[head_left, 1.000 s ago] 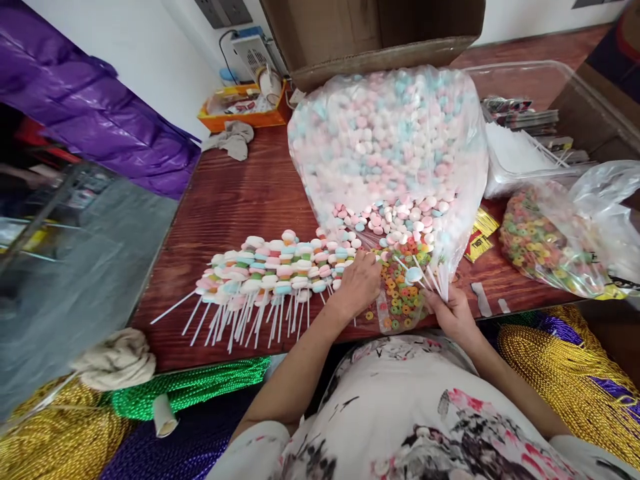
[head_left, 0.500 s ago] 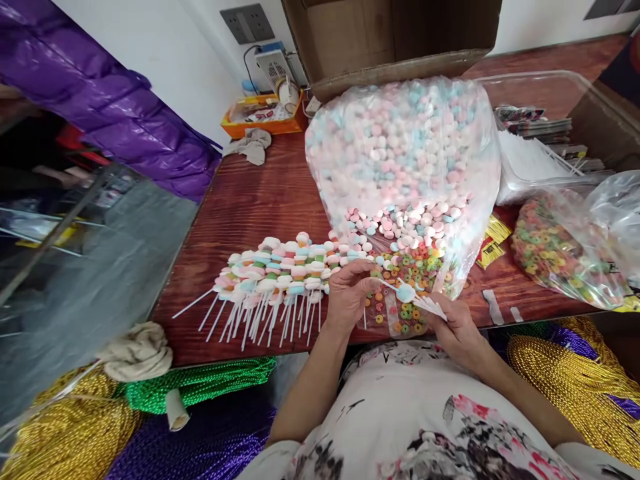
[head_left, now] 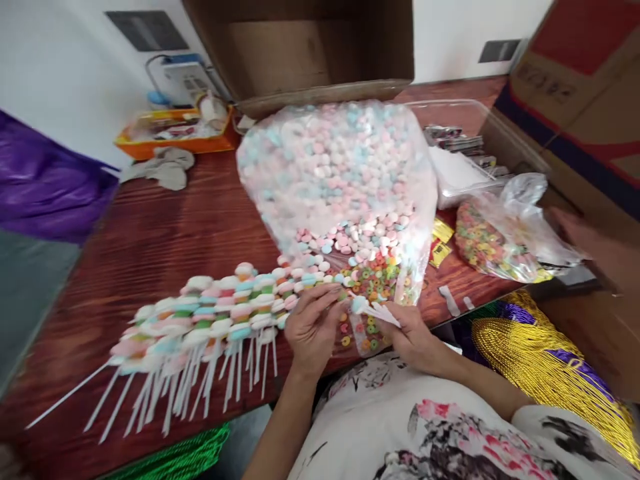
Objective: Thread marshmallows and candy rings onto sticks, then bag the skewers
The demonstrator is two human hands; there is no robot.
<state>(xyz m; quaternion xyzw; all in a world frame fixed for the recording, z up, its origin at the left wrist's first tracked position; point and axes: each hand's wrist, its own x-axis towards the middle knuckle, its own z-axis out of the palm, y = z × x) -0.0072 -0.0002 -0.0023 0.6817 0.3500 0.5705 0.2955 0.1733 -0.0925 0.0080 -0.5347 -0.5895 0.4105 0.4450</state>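
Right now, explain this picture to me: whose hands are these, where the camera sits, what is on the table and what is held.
The camera sits on a person's head, looking down at their own two bare hands. The right hand grips a bunch of white sticks, one with a pale blue candy at its tip. The left hand pinches something small beside it; what it is cannot be made out. On the wooden table lie a row of finished candy skewers, a big clear bag of pastel candies, loose coloured ring candies and a smaller bag of rings. A cardboard box stands behind.
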